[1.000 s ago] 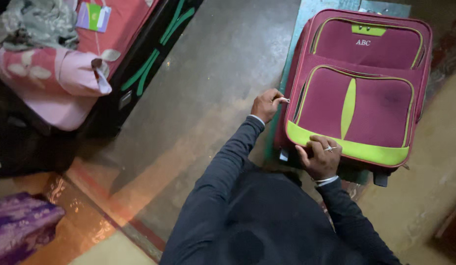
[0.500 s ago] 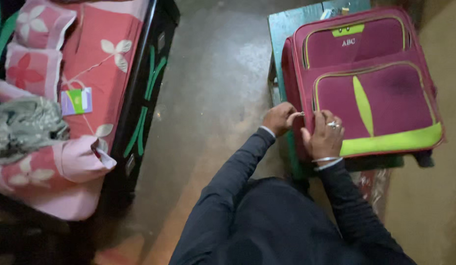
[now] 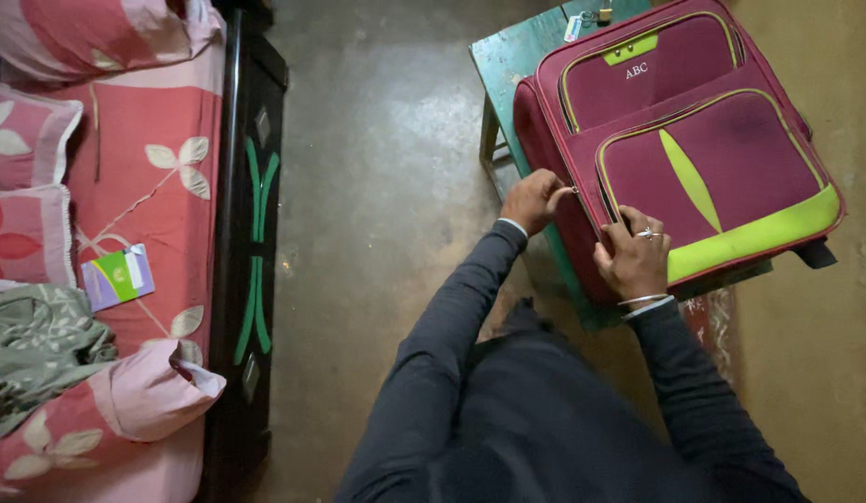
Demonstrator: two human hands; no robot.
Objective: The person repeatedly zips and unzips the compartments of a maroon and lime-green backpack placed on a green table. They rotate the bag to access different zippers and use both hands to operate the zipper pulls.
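A maroon suitcase [image 3: 694,121] with lime-green trim lies flat on a low teal bench [image 3: 515,65]. My left hand [image 3: 537,200] pinches a small metal zipper pull at the suitcase's left side edge. My right hand [image 3: 635,258], with a ring and a bangle, presses down on the suitcase's near left corner, fingers curled over the front pocket's edge. Both arms are in dark sleeves.
A bed with a black and green frame [image 3: 251,224] and a pink floral cover [image 3: 135,177] runs down the left. On it lie pillows, a grey-green cloth [image 3: 32,349] and a small card packet [image 3: 118,277]. Bare concrete floor [image 3: 377,214] lies between bed and bench.
My view has swung, so the suitcase sits tilted and higher right. My right hand slid from the green bottom strip to the near left corner. My left hand keeps the zipper pull.
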